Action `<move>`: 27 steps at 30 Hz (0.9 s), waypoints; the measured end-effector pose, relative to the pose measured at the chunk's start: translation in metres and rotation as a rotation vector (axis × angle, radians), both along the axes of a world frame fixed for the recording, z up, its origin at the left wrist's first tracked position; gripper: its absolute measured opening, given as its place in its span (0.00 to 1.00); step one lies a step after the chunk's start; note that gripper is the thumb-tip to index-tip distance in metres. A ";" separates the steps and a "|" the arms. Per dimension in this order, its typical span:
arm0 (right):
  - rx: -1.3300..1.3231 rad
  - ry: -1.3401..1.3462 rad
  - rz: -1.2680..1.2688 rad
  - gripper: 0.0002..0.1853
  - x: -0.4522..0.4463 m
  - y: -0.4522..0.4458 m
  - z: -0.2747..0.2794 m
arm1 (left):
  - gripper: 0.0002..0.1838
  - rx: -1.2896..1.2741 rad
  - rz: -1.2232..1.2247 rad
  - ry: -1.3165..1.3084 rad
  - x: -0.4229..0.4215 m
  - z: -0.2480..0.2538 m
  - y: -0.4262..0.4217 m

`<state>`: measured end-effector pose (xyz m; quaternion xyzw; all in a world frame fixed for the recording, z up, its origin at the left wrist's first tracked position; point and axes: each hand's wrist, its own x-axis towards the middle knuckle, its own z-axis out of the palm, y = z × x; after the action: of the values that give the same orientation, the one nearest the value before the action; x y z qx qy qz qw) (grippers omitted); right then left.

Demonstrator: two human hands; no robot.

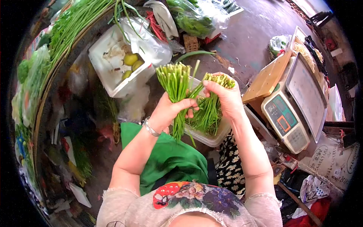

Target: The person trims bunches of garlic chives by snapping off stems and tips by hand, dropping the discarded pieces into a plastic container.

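Note:
My left hand [169, 111], with a metal bracelet at its wrist, is closed round a bunch of thin green stalks [176, 81]. Their pale ends point up and away from me. In my right hand [225, 95] is a second bunch of green stalks [208, 109], its pale ends gathered near the thumb and its lower part hanging down. The two bunches nearly meet, and a few stalks cross between them. Below is a pale plastic tub [213, 142], partly hidden by the hands, with more green stalks inside.
A white foam box [113, 86] holding several yellow-green round fruits stands ahead left. To the right are a digital scale [285, 125] and a wooden board [264, 81]. Vegetables line a curved stall edge [49, 79] at left. Bagged greens [193, 20] lie at the top.

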<state>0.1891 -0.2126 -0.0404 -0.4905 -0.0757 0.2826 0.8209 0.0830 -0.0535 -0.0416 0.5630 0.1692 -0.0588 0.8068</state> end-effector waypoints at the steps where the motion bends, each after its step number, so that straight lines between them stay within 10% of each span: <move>1: 0.001 -0.002 0.001 0.09 0.001 -0.002 -0.001 | 0.20 0.001 0.001 -0.002 -0.001 -0.002 0.004; 11: 0.162 0.188 -0.072 0.10 0.013 -0.014 0.010 | 0.20 0.020 0.133 0.000 -0.003 -0.005 0.007; 19: -0.237 -0.301 -0.453 0.09 0.041 -0.053 0.009 | 0.14 0.078 0.083 0.031 -0.005 0.000 0.017; 27: -0.097 0.004 0.032 0.16 0.006 -0.004 0.007 | 0.14 0.061 0.013 0.046 -0.004 0.000 0.002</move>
<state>0.1949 -0.2167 -0.0334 -0.5278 -0.0683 0.3001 0.7917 0.0787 -0.0511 -0.0418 0.5848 0.1931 -0.0613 0.7854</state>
